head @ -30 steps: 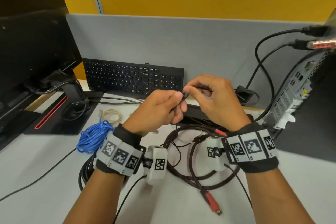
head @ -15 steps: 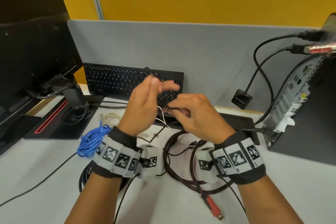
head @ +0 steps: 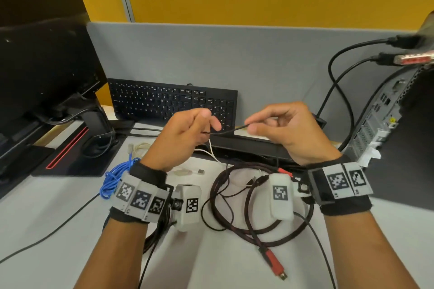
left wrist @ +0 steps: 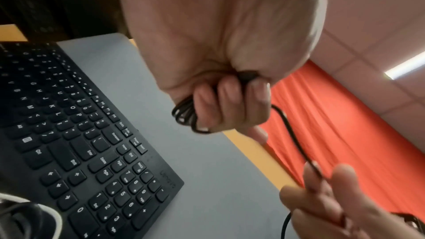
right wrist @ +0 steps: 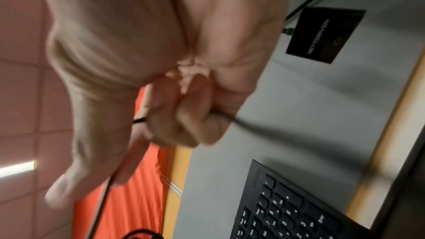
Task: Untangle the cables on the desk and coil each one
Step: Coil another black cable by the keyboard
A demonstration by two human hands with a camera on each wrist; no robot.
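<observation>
A thin black cable [head: 226, 130] runs taut between my two raised hands above the desk. My left hand [head: 187, 132] grips a small bundle of its loops [left wrist: 186, 115] in curled fingers. My right hand [head: 277, 128] pinches the same cable [left wrist: 296, 139] between thumb and fingertips a short way to the right; it shows again as the thin black cable [right wrist: 101, 204]. Below lie a dark red braided cable [head: 234, 213] with a red plug [head: 273, 263], a white cable [head: 211, 151], a blue cable bundle [head: 112, 177] and a beige cable [head: 141, 148].
A black keyboard [head: 169, 103] leans against the grey partition [head: 234, 58]. A monitor and its stand [head: 47, 73] fill the left. A computer tower [head: 399, 124] with plugged cables stands at the right. A black cable [head: 47, 232] trails across the desk front left.
My hands have drawn apart and risen slightly, stretching the black cable between them. The left hand, open-fingered half a second ago, now grips the loops.
</observation>
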